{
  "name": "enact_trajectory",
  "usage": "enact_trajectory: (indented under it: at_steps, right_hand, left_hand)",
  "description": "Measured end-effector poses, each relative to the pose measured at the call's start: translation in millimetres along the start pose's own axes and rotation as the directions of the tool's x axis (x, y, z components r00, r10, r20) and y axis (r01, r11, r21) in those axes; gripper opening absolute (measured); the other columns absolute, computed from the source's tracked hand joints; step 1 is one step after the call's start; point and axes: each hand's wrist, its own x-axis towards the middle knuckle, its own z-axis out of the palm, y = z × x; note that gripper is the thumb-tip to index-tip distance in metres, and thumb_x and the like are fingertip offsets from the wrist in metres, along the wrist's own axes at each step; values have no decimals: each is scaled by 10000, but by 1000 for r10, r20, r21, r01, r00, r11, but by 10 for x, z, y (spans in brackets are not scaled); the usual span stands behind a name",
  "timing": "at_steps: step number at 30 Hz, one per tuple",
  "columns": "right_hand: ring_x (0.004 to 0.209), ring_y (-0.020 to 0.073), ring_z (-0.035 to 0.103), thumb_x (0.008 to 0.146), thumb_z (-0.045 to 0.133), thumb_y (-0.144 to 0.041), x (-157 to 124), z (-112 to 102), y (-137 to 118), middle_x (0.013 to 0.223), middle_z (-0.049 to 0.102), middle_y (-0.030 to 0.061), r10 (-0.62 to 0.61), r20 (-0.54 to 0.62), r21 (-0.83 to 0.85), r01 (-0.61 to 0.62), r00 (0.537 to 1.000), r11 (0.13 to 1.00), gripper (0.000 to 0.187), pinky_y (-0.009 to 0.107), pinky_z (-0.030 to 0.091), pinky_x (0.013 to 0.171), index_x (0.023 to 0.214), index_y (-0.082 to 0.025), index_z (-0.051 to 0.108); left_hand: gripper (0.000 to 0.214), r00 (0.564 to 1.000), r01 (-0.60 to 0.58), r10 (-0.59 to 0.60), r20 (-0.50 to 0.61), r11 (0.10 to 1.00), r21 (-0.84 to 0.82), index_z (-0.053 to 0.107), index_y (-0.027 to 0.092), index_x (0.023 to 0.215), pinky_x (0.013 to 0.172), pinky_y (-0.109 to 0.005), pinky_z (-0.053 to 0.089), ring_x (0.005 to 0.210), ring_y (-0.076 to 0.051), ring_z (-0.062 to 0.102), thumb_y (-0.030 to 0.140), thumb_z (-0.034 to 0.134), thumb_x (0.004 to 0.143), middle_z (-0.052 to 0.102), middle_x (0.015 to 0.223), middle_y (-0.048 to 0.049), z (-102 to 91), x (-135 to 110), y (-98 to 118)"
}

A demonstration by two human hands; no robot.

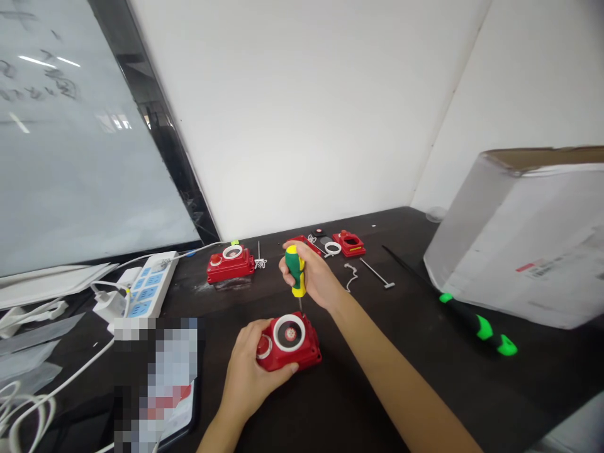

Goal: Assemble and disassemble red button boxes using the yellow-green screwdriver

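My left hand (248, 371) grips a red plastic box (295, 352) with a white ring and a red button on top, holding it down on the dark table (377, 377). My right hand (314, 277) is closed around the green and yellow handle of a screwdriver (296, 269), held upright with its thin shaft pointing down onto the box's top near the white ring.
A second red box (230, 264) stands behind, with opened red parts (349, 243), white rings and thin metal pins near it. A black and green tool (476, 324) lies right, under a large cardboard box (523, 245). A power strip (151, 283), cables and a phone (165, 384) sit left.
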Motion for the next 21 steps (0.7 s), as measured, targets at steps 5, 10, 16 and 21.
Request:
enact_trajectory:
  at_steps: [5,10,16,21]
  right_hand:
    - [524,66,533,684,675,-337,23,-10,58,711,596,-57,-56,-91,-16,55,994,998,258,214,394,543,790,-211,476]
    - [563,99,557,766,561,-441,9,18,25,641,583,-20,-2,-71,-37,-1,997,999,274,248,429,591,817,-172,542]
    - [458,48,477,640,711,-352,25,61,102,642,553,-91,-81,-173,-71,69,982,995,340,199,367,490,820,-227,452]
    - [562,83,549,711,638,-372,7,58,69,687,589,-27,-30,-106,-100,20,994,995,219,229,421,572,776,-183,547]
  left_hand:
    - [542,1000,7,-7,2,1000,0,478,221,1060,846,-435,436,975,-269,527,304,729,587,557,1040,-58,2,-1,3]
    - [540,1000,19,-19,11,1000,-1,477,224,1057,848,-424,435,975,-261,524,296,732,587,555,1037,-51,-3,-9,11]
    - [527,1000,6,-6,-15,1000,-5,496,211,1037,823,-451,454,952,-281,547,298,733,574,570,1015,-64,-1,-2,12]
    - [527,1000,5,-5,-6,1000,-7,496,216,1041,826,-455,450,956,-284,544,311,729,578,568,1016,-66,-4,2,22]
